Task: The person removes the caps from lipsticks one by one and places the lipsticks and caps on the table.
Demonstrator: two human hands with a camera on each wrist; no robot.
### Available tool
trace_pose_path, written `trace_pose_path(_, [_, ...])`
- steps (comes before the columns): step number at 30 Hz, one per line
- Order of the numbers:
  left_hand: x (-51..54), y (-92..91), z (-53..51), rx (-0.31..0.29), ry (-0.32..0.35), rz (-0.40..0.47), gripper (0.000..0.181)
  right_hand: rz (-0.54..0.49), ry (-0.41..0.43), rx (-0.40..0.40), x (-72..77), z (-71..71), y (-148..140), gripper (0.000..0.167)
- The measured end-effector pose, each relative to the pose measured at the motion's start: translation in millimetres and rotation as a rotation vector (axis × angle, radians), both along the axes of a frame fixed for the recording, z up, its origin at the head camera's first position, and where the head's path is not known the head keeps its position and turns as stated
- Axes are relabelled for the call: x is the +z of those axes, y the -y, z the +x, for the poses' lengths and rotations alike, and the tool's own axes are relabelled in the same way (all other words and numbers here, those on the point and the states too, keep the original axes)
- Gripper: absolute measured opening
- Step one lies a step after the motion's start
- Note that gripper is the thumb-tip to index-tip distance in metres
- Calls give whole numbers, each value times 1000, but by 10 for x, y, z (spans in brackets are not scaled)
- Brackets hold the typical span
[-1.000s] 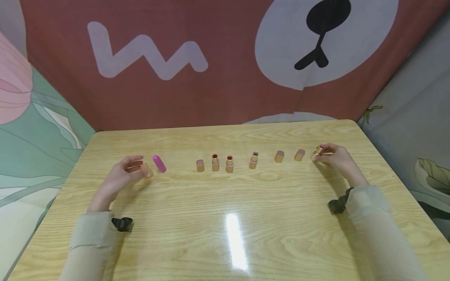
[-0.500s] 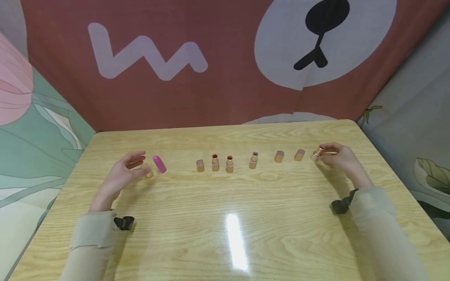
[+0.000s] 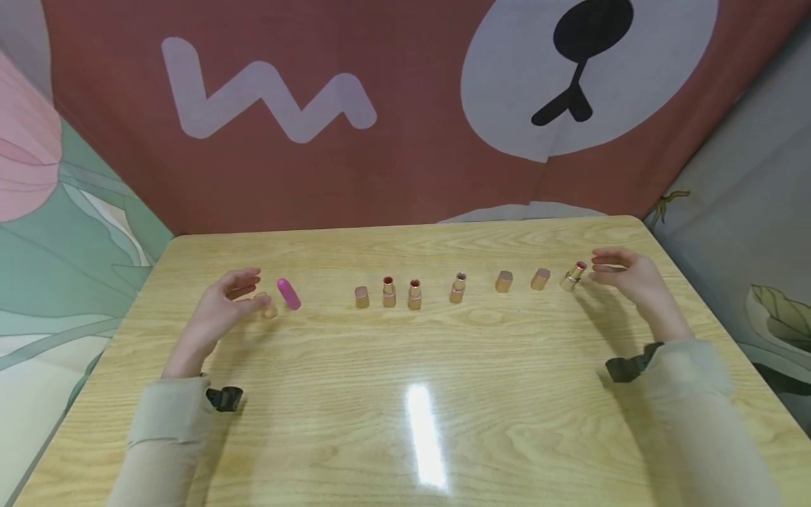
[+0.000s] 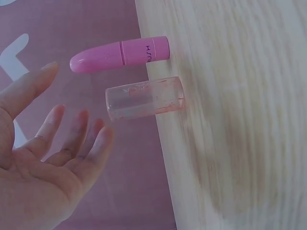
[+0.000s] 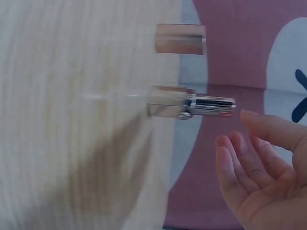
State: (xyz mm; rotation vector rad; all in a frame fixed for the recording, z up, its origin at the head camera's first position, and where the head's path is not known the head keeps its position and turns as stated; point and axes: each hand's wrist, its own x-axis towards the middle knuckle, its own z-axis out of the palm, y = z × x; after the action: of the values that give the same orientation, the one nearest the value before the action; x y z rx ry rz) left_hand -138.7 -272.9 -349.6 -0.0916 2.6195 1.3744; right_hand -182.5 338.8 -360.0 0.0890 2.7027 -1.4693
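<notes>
My left hand (image 3: 222, 303) hovers with parted fingers beside a clear pinkish cap (image 4: 144, 98). The left wrist view shows a gap between its fingertips and the cap, which stands upright. Just beyond is a bright pink, round-topped lipstick tube (image 4: 120, 54), also standing. On the far right, my right hand (image 3: 633, 278) is relaxed and holds nothing. Its fingertips are a little apart from an uncapped gold lipstick (image 3: 572, 277) standing upright, with a reddish tip. A rose-gold cap (image 5: 180, 38) stands to the left of that lipstick.
Between the hands runs a row of small rose-gold pieces: a cap (image 3: 362, 297), three uncapped lipsticks, the nearest to it a red-topped lipstick (image 3: 389, 291), and another cap (image 3: 504, 282). All stand on the wooden table (image 3: 317, 408), with a printed red cloth (image 3: 405, 176) behind.
My right hand has let go of the gold lipstick and drawn off to the right; the lipstick stays standing. My left hand's fingers have spread and lifted slightly from the clear cap.
</notes>
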Motion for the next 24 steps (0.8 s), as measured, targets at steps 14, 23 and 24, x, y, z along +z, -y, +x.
trace_pose_path(14, [76, -74, 5, 66, -68, 5, 63, -74, -124, -42, 310, 46, 203, 33])
trace_pose_path(23, [114, -183, -57, 43, -79, -17, 56, -15, -78, 51, 463, 65, 578, 39])
trace_pose_path(24, [109, -193, -68, 36, -82, -16, 55, -7, -73, 64, 469, 66, 621, 42])
